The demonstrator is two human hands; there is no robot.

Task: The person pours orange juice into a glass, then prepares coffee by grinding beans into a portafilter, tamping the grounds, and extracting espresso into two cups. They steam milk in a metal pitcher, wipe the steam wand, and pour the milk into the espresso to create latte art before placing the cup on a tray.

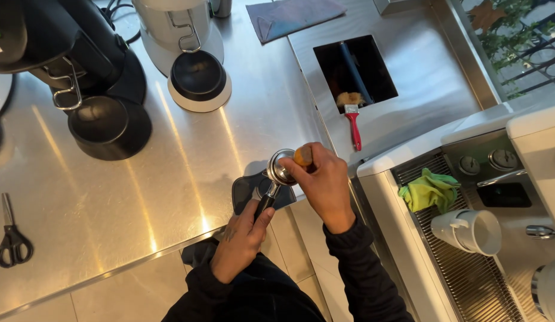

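Just below the middle of the frame the left hand (240,241) is wrapped around the black handle of a portafilter (276,177), thumb lying along the grip, holding it so the round metal basket points up and away toward the centre of the picture. The right hand (322,182) comes in from the lower right and closes over the basket's rim, its fingers pinching a small orange-brown tool (303,156) that sits on top of the basket; how deep it goes cannot be told. Beneath the portafilter lies a dark mat (249,191) at the edge of the steel counter (140,197). To the right of the hands, a red-handled brush (351,116) rests half across a dark rectangular opening (354,71) set in the counter. Farther right stands an espresso machine (498,197) with a green cloth (431,189) and a white cup (468,231) lying on its grate. In the upper left stand a black grinder (80,77) and, beside it, a white grinder (185,53). Black-handled scissors (12,235) lie at the left edge, and a grey cloth (292,16) lies near the top.
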